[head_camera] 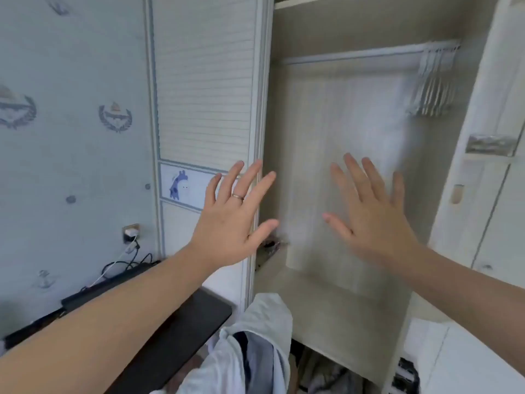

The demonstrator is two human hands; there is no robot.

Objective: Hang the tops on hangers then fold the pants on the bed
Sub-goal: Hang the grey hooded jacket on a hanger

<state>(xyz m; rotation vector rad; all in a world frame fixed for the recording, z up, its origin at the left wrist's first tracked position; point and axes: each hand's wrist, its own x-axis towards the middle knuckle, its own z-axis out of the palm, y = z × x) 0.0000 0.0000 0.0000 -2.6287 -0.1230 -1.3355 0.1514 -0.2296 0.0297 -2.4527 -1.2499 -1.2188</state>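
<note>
Hangers (434, 83) bunched on the wardrobe rail (355, 54), above and right of the left hand (228, 221) and right hand (375, 223), both spread flat, empty; pale top (267, 325) below them.

The light is soft, even and rather bright, perhaps daylight from behind the person, with only faint shadows, while motion blur smears the whole view, most of all the right hand (377, 223) and the far hangers (431, 89), and the straight lines of the wardrobe door (204, 81) lean towards the edges.
</note>
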